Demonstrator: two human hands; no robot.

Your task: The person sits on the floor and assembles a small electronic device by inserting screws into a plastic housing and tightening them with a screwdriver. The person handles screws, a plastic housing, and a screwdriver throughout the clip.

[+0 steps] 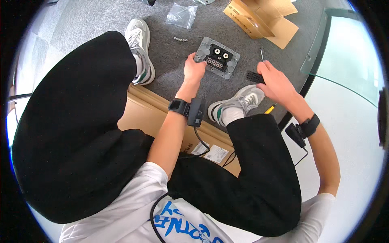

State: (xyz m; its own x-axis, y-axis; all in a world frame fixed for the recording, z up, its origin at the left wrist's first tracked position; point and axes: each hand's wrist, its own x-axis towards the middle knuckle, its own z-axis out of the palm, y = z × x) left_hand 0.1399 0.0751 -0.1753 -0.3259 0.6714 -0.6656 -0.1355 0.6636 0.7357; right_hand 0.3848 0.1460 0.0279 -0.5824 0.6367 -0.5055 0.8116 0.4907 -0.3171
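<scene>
Two bare hands work apart over dark grey carpet [168,60]. The left hand [194,71] grips the near left edge of a flat grey rectangular housing [219,57], its black centre bearing two round fittings and rows of small pale squares; the housing lies between the person's grey-and-white shoes, a little beyond them. To its right, the right hand [277,81] is closed on a black block with a gridded face [253,77], between fingers and thumb. A thin dark rod [261,54] shows at the fingertips; whether it is held I cannot tell. Beyond the housing lie a short row of small silvery rings [180,39], a clear plastic bag [181,15] and an open brown cardboard box [253,20].
</scene>
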